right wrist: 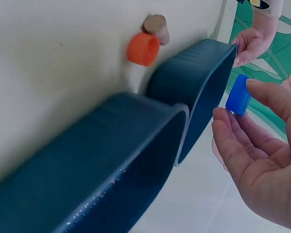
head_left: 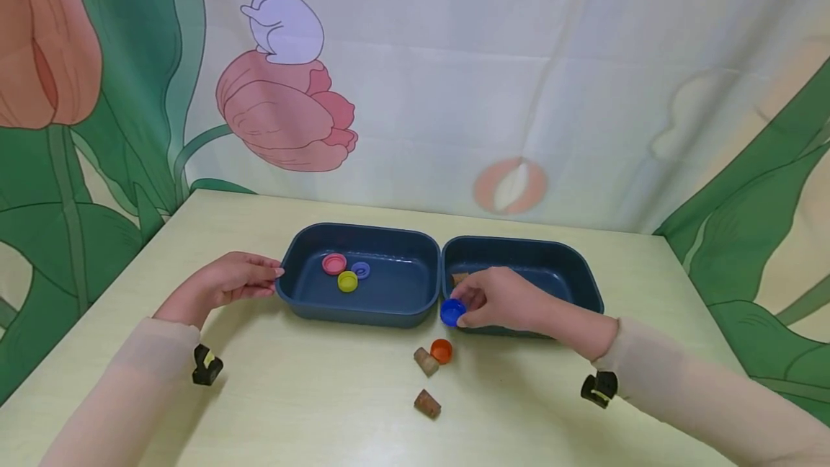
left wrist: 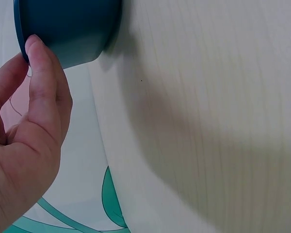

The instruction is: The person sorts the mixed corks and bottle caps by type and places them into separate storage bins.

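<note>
Right hand [head_left: 502, 300] at frame centre pinching a blue cap [head_left: 452, 312] by the right tray [head_left: 586, 287], left hand [head_left: 223, 281] fingertips touching the left tray [head_left: 292, 287] rim, fingers nearly straight, no readable writing

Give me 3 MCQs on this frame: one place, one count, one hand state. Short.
1. Where is the blue cap?
A. lying in the left tray
B. pinched in the right hand, near the front wall of the right tray
C. on the table beside the corks

2. How many caps lie in the left tray?
A. one
B. three
C. five

3. What is the left hand doing?
A. touching the left tray's outer end with its fingertips
B. gripping a cork
C. lying flat on the table, far from the trays

Key:
1 B: the right hand pinches it by the right tray.
2 B: pink cap, yellow cap and purple cap.
3 A: the left wrist view shows a fingertip against the tray's rim.
</note>
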Tool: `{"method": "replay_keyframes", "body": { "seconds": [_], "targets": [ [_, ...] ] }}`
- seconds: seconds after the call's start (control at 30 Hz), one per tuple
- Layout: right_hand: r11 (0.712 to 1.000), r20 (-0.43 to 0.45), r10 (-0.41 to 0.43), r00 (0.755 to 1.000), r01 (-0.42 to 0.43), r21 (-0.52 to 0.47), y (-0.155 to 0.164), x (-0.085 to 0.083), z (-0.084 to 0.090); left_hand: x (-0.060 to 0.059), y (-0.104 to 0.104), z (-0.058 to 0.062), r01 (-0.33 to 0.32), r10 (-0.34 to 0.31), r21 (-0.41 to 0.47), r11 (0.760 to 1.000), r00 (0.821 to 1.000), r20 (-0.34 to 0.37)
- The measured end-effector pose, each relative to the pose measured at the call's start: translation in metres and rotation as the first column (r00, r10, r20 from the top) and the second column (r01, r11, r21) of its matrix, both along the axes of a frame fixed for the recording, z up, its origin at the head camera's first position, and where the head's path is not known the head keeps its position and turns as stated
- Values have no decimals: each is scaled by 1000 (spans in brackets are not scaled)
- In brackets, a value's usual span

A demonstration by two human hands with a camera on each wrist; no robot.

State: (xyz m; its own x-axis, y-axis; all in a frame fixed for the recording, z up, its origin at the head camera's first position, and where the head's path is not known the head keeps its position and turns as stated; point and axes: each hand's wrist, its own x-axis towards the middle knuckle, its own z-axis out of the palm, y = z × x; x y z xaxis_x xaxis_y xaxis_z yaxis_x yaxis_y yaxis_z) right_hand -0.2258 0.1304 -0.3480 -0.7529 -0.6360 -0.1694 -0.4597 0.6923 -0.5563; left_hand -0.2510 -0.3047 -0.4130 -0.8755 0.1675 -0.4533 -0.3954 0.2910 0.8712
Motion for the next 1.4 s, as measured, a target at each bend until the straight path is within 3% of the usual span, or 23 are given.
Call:
{"method": "replay_keyframes", "body": {
  "seconds": [0.43, 0.73, 1.4],
  "targets": [
    [999, 41, 0, 999, -1, 38, -20, -32, 29, -2, 0, 0, -1, 1, -4, 1000, 1000, 5],
    [999, 39, 28, 999, -29, 38, -36, -41, 41, -2, -1, 0, -5, 5, -3, 1000, 1000, 2],
    [992, 13, 55, 998, -56, 114, -64, -73, 43, 0, 0, 0, 2, -2, 6, 1000, 1000, -18]
  ]
}}
